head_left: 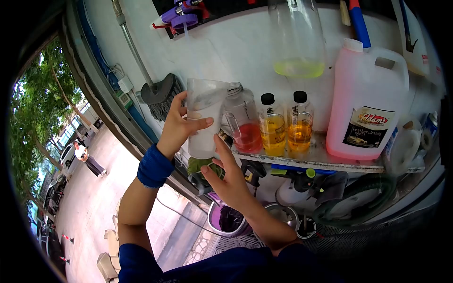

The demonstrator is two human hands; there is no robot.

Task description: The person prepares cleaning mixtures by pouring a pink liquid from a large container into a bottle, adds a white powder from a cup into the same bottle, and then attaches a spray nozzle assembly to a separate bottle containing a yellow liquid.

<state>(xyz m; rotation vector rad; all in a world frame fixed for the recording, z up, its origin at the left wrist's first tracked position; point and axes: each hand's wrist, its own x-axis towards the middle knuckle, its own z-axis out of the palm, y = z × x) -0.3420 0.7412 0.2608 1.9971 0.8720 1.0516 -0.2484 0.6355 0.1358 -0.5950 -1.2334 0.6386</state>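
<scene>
A translucent plastic cup (204, 137) is in my left hand (181, 125), whose thumb and fingers wrap round its near side. My right hand (226, 177) is just below and to the right of the cup, thumb and fingers apart, with nothing in it. Right of the cup, on a shelf (321, 162), is a clear bottle with red liquid (247, 137), its neck uncapped. Beside it stand two black-capped bottles, one with yellow liquid (273, 132) and one with orange liquid (300, 132). A large jug of pink liquid (365, 104) stands further right.
A container with yellow-green liquid (298, 69) hangs on the wall above. A mop head (163, 96) is behind my left hand. Below the shelf are a sprayer (291, 191), a coiled hose (358, 207) and a purple bucket (217, 217). A person (87, 158) stands outside at left.
</scene>
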